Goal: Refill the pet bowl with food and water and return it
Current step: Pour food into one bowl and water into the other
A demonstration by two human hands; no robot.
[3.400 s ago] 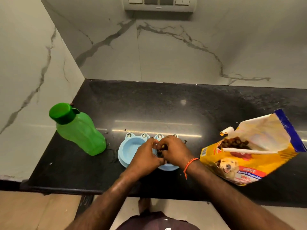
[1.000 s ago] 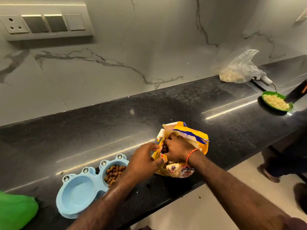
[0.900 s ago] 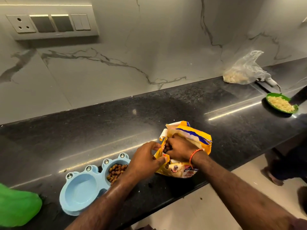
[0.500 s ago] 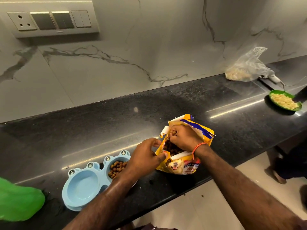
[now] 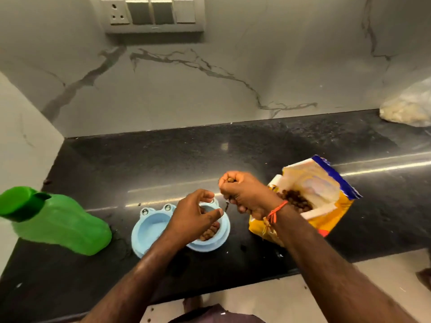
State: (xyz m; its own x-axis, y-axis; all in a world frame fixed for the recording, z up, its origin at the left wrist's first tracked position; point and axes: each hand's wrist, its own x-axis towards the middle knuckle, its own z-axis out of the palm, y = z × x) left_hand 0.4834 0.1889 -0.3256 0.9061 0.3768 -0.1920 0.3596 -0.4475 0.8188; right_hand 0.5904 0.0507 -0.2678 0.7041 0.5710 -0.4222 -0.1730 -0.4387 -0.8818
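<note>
Gripping kibble [image 5: 231, 180], right hand [image 5: 245, 194], bag [image 5: 326, 194] print unreadable

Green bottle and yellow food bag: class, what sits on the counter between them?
In the head view, the blue double pet bowl sits between the green bottle and food bag, partly covered by the left hand.

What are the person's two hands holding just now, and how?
The right hand has a fistful of brown kibble, fingers curled around it. The left hand holds nothing, cupped loosely above the blue pet bowl.
</note>
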